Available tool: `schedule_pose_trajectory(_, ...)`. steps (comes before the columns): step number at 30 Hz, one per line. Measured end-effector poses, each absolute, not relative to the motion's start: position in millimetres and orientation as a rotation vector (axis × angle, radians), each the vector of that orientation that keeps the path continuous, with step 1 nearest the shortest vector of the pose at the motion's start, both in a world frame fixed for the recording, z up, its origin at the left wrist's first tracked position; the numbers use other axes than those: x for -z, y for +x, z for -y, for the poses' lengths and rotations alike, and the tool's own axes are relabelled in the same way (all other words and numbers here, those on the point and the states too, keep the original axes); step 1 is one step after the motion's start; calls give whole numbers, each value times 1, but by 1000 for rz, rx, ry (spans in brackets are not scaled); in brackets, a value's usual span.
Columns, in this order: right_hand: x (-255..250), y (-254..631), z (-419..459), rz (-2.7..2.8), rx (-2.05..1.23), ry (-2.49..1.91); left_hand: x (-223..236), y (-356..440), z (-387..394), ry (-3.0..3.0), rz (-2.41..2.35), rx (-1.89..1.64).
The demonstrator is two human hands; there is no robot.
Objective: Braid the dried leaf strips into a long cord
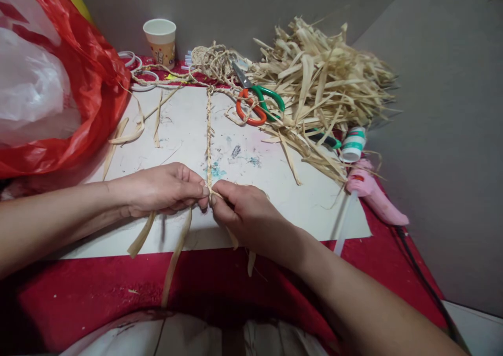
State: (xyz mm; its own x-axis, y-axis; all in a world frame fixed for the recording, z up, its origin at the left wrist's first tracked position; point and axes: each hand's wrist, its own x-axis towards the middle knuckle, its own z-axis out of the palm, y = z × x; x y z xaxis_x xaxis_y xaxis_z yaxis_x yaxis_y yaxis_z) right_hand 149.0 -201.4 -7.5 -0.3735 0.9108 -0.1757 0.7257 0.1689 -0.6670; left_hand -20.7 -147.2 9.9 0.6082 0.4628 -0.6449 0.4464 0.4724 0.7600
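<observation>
A thin braid of dried straw-like strips [209, 131] runs down the white board from its far edge to my fingertips. My left hand [173, 188] pinches the near end of the braid from the left, with loose strips [178, 256] trailing below it. Close against it from the right, my right hand [243, 209] is closed in a pinch on the same end. Short strip ends [251, 262] hang out beneath the right hand. The exact hold of each strip is hidden by the fingers.
Scissors [255, 104] with orange and green handles lie by a heap of dry strips [322, 73]. A coil of braid [214, 63] and a paper cup [160, 42] stand behind. A red plastic bag [98, 104] is left; a pink glue gun [373, 188] lies right.
</observation>
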Motion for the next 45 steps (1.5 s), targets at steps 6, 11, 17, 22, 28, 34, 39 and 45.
schedule_pose_trajectory(6,20,150,209,2417,-569,-1548,-10,-14,155,1174,-1044,-114)
schedule_pose_trajectory(11,12,154,211,2456,-584,-1442,-5,-16,159,1241,-998,-193)
schedule_pose_trajectory(17,-3,159,209,2161,-891,-1550,-1,-20,160,1315,-989,-169)
schedule_pose_trajectory(22,-4,151,219,2050,-982,-1420,-4,-16,162,1274,-995,-188)
schedule_pose_trajectory(28,0,142,231,2332,-589,-1593,-2,-13,169,1134,-1003,-276)
schedule_pose_trajectory(34,1,135,236,2529,-171,-1672,-6,-12,175,976,-941,-325)
schedule_pose_trajectory(39,-17,142,240,2589,-544,-1514,-14,-13,174,925,-1046,-341)
schedule_pose_trajectory(45,-36,170,224,1752,-948,-1523,-23,-20,168,931,-1019,-313)
